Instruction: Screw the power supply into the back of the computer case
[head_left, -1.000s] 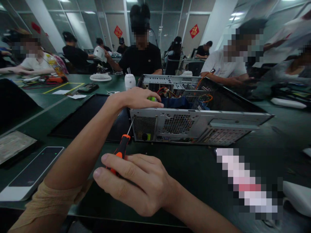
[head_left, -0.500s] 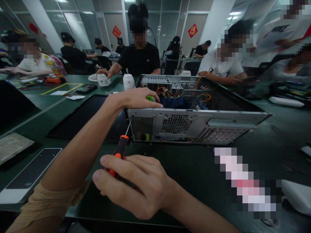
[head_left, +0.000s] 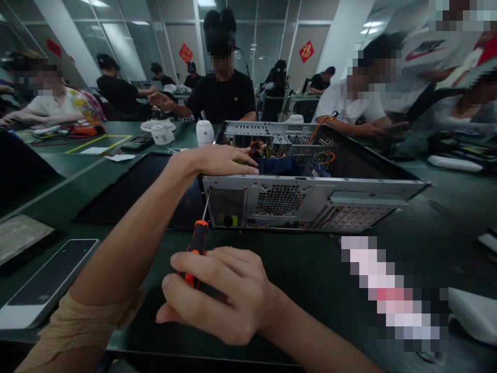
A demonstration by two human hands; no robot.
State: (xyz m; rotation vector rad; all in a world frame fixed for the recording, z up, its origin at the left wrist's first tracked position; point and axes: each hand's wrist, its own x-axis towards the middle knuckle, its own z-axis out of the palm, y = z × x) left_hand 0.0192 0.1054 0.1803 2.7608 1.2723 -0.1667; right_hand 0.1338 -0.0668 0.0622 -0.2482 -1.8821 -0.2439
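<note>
An open grey computer case (head_left: 310, 199) lies on its side on the dark green table, its rear panel facing me, wires visible inside. My left hand (head_left: 217, 159) rests flat on the case's top left corner, fingers stretched along the edge. My right hand (head_left: 221, 295) is wrapped round the orange and black handle of a screwdriver (head_left: 196, 243). Its metal shaft points up at the left edge of the rear panel. A tan bandage wraps my left forearm near the elbow.
A black side panel (head_left: 135, 189) lies left of the case. A white phone (head_left: 42, 282) and a flat grey plate (head_left: 19, 235) lie at the near left. Small white fans (head_left: 159, 129) stand farther back. Several people sit at work around the table.
My right hand and the screwdriver have shifted slightly right and turned a little. My left hand stays on the case. The person across has put down a white device and lifted a hand.
</note>
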